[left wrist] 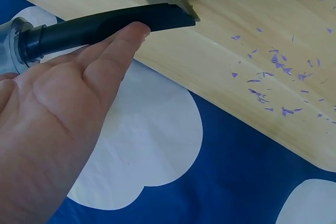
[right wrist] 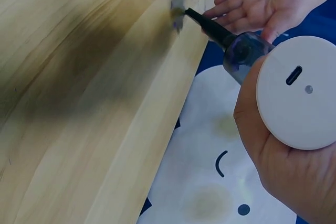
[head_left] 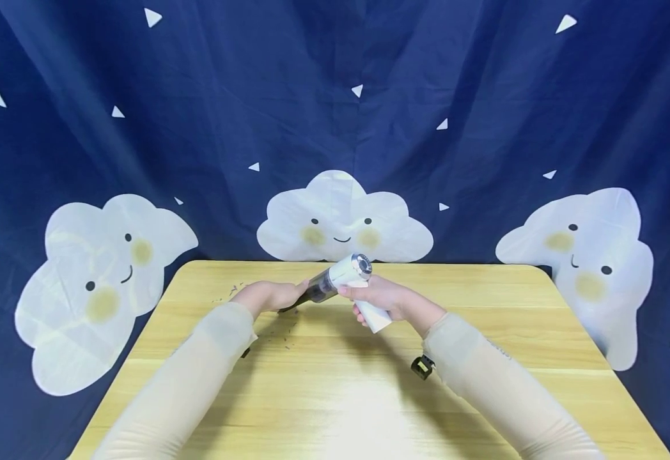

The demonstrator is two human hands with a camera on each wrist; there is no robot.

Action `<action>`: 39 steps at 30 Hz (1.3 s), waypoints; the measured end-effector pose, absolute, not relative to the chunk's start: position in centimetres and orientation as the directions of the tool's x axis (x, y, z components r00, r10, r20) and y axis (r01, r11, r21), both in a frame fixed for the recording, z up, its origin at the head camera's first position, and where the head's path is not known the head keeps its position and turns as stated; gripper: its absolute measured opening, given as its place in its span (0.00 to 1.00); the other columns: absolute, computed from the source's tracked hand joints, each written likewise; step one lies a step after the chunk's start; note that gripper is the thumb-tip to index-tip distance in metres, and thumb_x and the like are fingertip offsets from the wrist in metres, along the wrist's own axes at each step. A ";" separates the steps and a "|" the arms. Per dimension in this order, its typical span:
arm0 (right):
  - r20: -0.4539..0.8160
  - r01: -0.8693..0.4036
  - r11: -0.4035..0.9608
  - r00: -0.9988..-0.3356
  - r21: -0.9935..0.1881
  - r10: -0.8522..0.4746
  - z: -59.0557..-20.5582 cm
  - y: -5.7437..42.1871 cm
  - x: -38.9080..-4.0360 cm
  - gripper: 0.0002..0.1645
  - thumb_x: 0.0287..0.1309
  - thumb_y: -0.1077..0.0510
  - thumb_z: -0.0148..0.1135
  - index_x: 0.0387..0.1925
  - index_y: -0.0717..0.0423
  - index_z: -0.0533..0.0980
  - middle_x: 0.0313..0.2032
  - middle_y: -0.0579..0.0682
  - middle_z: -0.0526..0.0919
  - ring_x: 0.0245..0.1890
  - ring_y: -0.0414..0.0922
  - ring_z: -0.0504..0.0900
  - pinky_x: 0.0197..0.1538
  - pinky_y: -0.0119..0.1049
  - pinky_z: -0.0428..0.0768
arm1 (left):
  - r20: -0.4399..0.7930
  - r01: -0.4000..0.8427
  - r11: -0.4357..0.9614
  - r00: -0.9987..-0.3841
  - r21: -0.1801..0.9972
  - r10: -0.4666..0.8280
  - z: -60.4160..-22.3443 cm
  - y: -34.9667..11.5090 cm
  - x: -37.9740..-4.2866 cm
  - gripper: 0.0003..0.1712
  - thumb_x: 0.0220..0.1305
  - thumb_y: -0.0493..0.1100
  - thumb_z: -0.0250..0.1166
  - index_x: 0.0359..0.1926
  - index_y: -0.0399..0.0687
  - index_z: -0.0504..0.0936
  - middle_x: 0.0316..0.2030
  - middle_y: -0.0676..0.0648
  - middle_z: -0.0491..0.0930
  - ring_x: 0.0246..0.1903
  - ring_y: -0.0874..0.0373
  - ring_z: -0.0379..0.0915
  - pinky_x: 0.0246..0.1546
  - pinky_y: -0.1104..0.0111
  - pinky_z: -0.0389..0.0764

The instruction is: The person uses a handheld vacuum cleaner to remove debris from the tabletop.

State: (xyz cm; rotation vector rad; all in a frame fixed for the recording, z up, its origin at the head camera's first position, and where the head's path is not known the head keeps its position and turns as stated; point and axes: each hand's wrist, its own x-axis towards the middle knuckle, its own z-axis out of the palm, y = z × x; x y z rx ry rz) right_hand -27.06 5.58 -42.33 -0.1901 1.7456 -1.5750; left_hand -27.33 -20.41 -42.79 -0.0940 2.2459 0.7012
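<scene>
A white handheld vacuum cleaner (head_left: 343,273) with a clear dust cup (right wrist: 244,51) and a black crevice nozzle (left wrist: 105,24) is held over the table, its nozzle angled down to the left. My right hand (head_left: 389,297) grips the white handle, with the thumb over the body. My left hand (head_left: 268,297) has its fingers stretched out along the nozzle, as the left wrist view shows. The nozzle tip is close over the tabletop. Purple scraps (left wrist: 281,64) lie scattered on the wood beyond the tip.
The wooden table (head_left: 335,377) has rounded far corners. Right behind its far edge hangs a dark blue curtain (head_left: 312,76) with white clouds and triangles. A small black device (head_left: 423,367) is strapped at the right wrist.
</scene>
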 end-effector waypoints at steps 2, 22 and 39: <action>-0.425 0.361 0.229 -0.693 -0.904 -0.583 -42.2 5.6 -27.0 0.20 0.69 0.50 0.62 0.52 0.56 0.67 0.23 0.54 0.75 0.19 0.43 0.77 0.24 0.33 0.80 | -0.690 -0.255 0.850 -0.706 0.462 0.163 -42.8 -20.5 -27.3 0.47 0.74 0.73 0.27 0.78 0.47 0.56 0.75 0.36 0.56 0.74 0.38 0.48 0.70 0.40 0.53; -0.364 0.221 0.308 -0.742 -0.925 -0.563 -41.2 6.9 -27.8 0.24 0.70 0.51 0.62 0.58 0.61 0.68 0.22 0.53 0.74 0.19 0.43 0.76 0.23 0.33 0.77 | -0.625 -0.200 0.799 -0.736 0.567 0.259 -43.4 -18.8 -28.2 0.46 0.75 0.71 0.24 0.79 0.48 0.53 0.77 0.39 0.52 0.76 0.40 0.44 0.73 0.42 0.48; -0.387 0.232 0.324 -0.714 -0.917 -0.584 -40.6 8.8 -28.1 0.21 0.70 0.52 0.61 0.56 0.58 0.68 0.26 0.54 0.73 0.19 0.43 0.76 0.24 0.33 0.78 | -0.650 -0.183 0.822 -0.711 0.539 0.268 -43.5 -17.5 -28.7 0.46 0.75 0.71 0.25 0.78 0.45 0.56 0.76 0.39 0.55 0.75 0.41 0.47 0.73 0.44 0.49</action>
